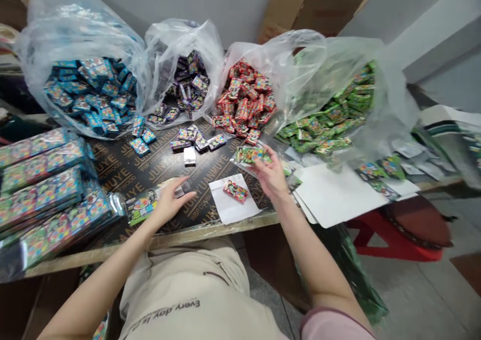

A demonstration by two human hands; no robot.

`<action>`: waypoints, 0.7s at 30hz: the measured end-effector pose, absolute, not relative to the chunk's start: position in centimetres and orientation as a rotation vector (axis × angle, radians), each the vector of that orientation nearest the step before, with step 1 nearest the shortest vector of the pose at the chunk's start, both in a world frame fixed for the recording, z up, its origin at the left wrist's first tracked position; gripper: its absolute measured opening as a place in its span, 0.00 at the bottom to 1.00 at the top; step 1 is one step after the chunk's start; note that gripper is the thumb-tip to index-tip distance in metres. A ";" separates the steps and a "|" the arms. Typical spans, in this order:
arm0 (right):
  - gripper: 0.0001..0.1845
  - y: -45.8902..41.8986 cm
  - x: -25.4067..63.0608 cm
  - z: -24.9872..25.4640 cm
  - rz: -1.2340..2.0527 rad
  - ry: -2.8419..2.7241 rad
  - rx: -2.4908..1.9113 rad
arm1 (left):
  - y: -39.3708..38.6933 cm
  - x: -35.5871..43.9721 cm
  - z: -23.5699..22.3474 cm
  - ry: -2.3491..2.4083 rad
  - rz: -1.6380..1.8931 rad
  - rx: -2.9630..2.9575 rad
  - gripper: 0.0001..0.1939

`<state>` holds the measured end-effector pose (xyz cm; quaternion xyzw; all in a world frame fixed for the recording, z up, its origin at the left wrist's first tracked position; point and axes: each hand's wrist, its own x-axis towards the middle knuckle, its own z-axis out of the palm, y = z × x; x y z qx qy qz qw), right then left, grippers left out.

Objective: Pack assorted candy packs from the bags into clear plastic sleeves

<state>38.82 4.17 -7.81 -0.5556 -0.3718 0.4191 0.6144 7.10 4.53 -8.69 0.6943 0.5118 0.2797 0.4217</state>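
My left hand [171,199] rests on the dark table, fingers curled over the top of a clear printed sleeve [145,204] that lies flat. My right hand [269,175] reaches toward the green packets and pinches a small green packet [251,154] at its fingertips. One red packet [235,190] lies on a white sheet [231,199] between my hands. Loose blue packets [140,142] and purple packets [195,140] are scattered in front of the bags, with a silver packet [190,156] face down.
Four clear plastic bags stand at the back: blue [88,97], purple [186,87], red [246,99], green [330,117]. Filled sleeves are stacked [45,194] at left. White sheets [338,194] overhang the table edge above a red stool [394,234]. A cardboard box [308,11] leans behind.
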 end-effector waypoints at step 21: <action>0.42 0.8 25.4 -7.4 0.593 -2.032 -1.142 | 4.3 5.6 -7.4 1.112 0.711 1.217 0.21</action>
